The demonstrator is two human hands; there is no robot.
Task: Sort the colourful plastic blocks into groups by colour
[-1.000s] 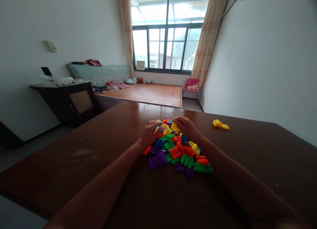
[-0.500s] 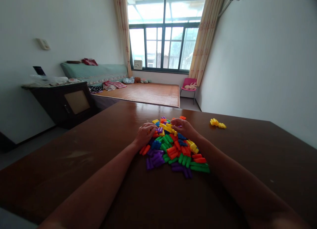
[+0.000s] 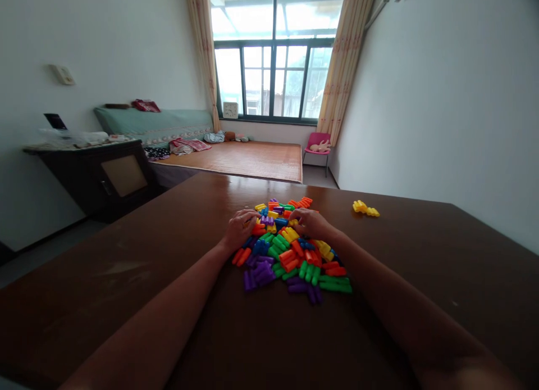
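Observation:
A heap of colourful plastic toy blocks (image 3: 280, 244), shaped like joined tubes, lies on the brown table. At the heap's left edge is my left hand (image 3: 241, 228), its fingers curled round a small yellowish toy block (image 3: 256, 222) that is mostly hidden. My right hand (image 3: 310, 222) reaches in from the right with thumb and fingers closed on a yellow toy block (image 3: 293, 223). Just below it, another yellow block (image 3: 289, 234) rests on green and orange ones. Purple blocks (image 3: 261, 273) lie at the near left of the heap.
A joined yellow piece (image 3: 365, 208) lies apart on the table (image 3: 138, 277) at the right. Beyond the table are a bed (image 3: 252, 159), a pink chair (image 3: 318, 145) and a window. To the left stands a dark cabinet (image 3: 92, 176) with items on top.
The long yellow piece by my right fingers no longer spans the gap between my hands; a yellow block now shows lower on the heap. The whole view has shifted slightly.

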